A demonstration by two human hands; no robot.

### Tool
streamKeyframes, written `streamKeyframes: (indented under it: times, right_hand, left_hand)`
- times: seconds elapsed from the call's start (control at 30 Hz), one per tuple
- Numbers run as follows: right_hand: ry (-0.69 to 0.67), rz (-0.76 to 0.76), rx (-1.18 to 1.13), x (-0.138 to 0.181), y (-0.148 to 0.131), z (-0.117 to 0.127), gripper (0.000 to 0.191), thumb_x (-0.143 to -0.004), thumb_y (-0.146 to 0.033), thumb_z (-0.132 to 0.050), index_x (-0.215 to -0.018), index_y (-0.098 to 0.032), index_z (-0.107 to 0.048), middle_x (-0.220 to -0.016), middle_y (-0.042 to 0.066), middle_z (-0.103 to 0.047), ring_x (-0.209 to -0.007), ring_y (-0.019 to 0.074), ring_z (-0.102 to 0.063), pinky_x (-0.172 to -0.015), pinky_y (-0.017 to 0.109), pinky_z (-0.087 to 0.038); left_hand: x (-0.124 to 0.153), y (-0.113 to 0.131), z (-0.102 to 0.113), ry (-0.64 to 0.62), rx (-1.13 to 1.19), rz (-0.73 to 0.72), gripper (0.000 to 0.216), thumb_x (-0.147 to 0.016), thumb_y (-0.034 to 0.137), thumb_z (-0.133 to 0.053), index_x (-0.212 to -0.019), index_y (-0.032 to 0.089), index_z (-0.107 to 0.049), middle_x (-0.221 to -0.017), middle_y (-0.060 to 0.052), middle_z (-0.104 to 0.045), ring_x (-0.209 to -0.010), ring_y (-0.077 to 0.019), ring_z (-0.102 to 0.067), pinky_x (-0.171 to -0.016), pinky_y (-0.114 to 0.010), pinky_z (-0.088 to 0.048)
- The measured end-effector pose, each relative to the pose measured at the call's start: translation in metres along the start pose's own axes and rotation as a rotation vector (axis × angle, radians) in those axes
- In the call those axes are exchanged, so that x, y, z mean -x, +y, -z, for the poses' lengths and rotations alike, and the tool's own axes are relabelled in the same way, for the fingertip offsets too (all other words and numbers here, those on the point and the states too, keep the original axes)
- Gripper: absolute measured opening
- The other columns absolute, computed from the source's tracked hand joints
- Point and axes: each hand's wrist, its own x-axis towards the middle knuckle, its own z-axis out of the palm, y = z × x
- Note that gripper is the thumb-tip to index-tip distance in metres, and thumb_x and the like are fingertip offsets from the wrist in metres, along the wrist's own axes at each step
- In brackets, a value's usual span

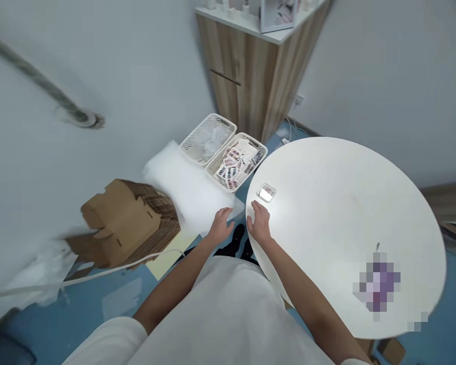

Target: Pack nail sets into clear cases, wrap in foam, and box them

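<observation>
My left hand [220, 226] is open, its fingers and thumb apart, with nothing in it. It hovers beside the white bubble-wrap-like roll [192, 185], near its lower right end. Over the left edge of the round white table [327, 213], my right hand [260, 223] is also open and holds nothing. Just beyond its fingertips lies a small clear, shiny case [266, 192]; its contents are too small to make out.
Two white baskets stand past the roll: one basket [182, 148] with clear plastic bags, another [264, 150] with printed packets. Flattened cardboard boxes [125, 223] are stacked at left. A wood-grain cabinet [247, 76] stands behind. A blurred-out purple item [382, 284] lies on the table.
</observation>
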Motion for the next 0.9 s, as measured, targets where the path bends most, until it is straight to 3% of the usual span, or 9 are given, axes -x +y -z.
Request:
streamKeyframes:
  times: [0.1,0.2,0.3,0.37,0.5,0.6,0.73,0.83,0.9]
  right_hand:
    - [-0.226,0.123,-0.082,-0.002,-0.019,-0.02,0.042,-0.08,-0.016,-0.038,-0.121,-0.019,-0.042,-0.116,0.009,-0.053,-0.11,0.023,-0.045,-0.091,0.042,-0.038]
    - [-0.426,0.188,-0.091,-0.004,-0.036,-0.036,0.037,-0.08,-0.017,-0.041,-0.116,-0.019,-0.048,-0.114,0.009,-0.055,-0.108,0.0232,-0.047,-0.089,0.04,-0.039]
    - [-0.587,0.234,-0.057,-0.006,-0.048,-0.048,0.033,-0.08,-0.021,-0.044,-0.113,-0.019,-0.05,-0.115,0.009,-0.054,-0.108,0.0241,-0.047,-0.088,0.041,-0.04]
    - [-0.655,0.27,-0.036,-0.008,-0.055,-0.054,0.032,-0.08,-0.021,-0.046,-0.112,-0.02,-0.051,-0.114,0.009,-0.055,-0.106,0.0244,-0.048,-0.087,0.041,-0.041]
    - [-0.683,0.307,-0.012,-0.01,-0.068,-0.066,0.032,-0.078,-0.021,-0.05,-0.11,-0.02,-0.053,-0.112,0.01,-0.055,-0.105,0.0257,-0.049,-0.085,0.042,-0.042]
    - [-0.676,0.307,-0.004,-0.008,-0.079,-0.077,0.032,-0.077,-0.024,-0.054,-0.109,-0.021,-0.054,-0.111,0.01,-0.055,-0.104,0.026,-0.049,-0.084,0.043,-0.042]
    - [-0.667,0.281,0.007,-0.004,-0.097,-0.086,0.037,-0.074,-0.038,-0.058,-0.107,-0.021,-0.055,-0.115,0.011,-0.052,-0.107,0.0275,-0.047,-0.086,0.045,-0.041]
    - [-0.611,0.193,-0.038,0.0,-0.107,-0.085,0.041,-0.078,-0.049,-0.05,-0.107,-0.022,-0.056,-0.119,0.011,-0.049,-0.112,0.0272,-0.044,-0.09,0.045,-0.038]
    - [-0.516,0.054,-0.063,0.004,-0.109,-0.081,0.045,-0.081,-0.054,-0.041,-0.11,-0.022,-0.054,-0.123,0.011,-0.046,-0.116,0.0274,-0.04,-0.094,0.046,-0.034]
  left_hand:
    - [0.035,-0.016,0.017,0.089,-0.125,0.188,0.042,-0.076,0.027,-0.049,-0.117,0.021,-0.048,-0.122,-0.011,-0.045,-0.117,-0.0279,-0.038,-0.096,-0.043,-0.033]
    - [0.063,-0.03,0.032,0.229,-0.208,0.505,0.041,-0.074,0.032,-0.053,-0.113,0.021,-0.05,-0.128,-0.012,-0.04,-0.121,-0.0319,-0.032,-0.097,-0.046,-0.029]
    - [0.08,-0.047,0.041,0.362,-0.12,0.811,0.05,-0.072,0.039,-0.055,-0.116,0.02,-0.044,-0.127,-0.013,-0.038,-0.121,-0.0314,-0.032,-0.094,-0.045,-0.032]
    - [0.086,-0.061,0.043,0.46,0.005,0.923,0.056,-0.071,0.041,-0.056,-0.119,0.018,-0.04,-0.124,-0.013,-0.04,-0.119,-0.0289,-0.035,-0.093,-0.042,-0.033]
    - [0.085,-0.086,0.046,0.537,0.342,0.909,0.052,-0.069,0.042,-0.058,-0.111,0.014,-0.045,-0.112,-0.015,-0.052,-0.106,-0.0255,-0.049,-0.088,-0.038,-0.037]
    - [0.076,-0.095,0.051,0.528,0.478,0.827,0.031,-0.065,0.037,-0.061,-0.088,0.016,-0.055,-0.092,-0.012,-0.061,-0.09,-0.0239,-0.056,-0.082,-0.037,-0.04]
    - [0.066,-0.095,0.062,0.521,0.617,0.765,0.01,-0.063,0.027,-0.059,-0.064,0.017,-0.055,-0.073,-0.006,-0.062,-0.076,-0.0204,-0.058,-0.075,-0.034,-0.043]
    - [0.063,-0.091,0.073,0.484,0.85,0.739,0.009,-0.063,0.026,-0.056,-0.063,0.017,-0.053,-0.07,-0.004,-0.062,-0.072,-0.0185,-0.059,-0.069,-0.032,-0.046]
    - [0.064,-0.089,0.082,0.432,1.095,0.696,0.01,-0.065,0.026,-0.052,-0.069,0.016,-0.054,-0.075,-0.005,-0.063,-0.074,-0.0183,-0.061,-0.068,-0.032,-0.048]
